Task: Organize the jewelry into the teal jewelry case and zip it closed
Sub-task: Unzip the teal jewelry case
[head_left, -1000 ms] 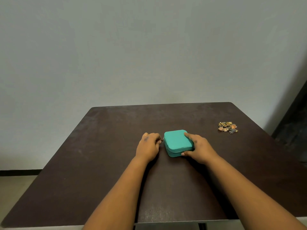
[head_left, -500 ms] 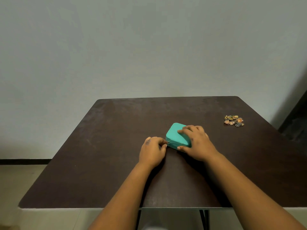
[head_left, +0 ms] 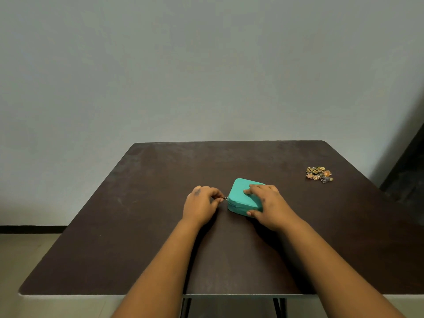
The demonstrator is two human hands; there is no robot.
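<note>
At frame centre, left hand pinches the zipper pull of the case, right hand grasping its lid; jewelry lies far right.

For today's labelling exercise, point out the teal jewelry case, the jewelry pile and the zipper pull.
teal jewelry case [head_left: 239, 193], head view, on its bare lid.
jewelry pile [head_left: 319, 174], head view, at the heap's middle.
zipper pull [head_left: 225, 198], head view, on the metal tab.
</note>
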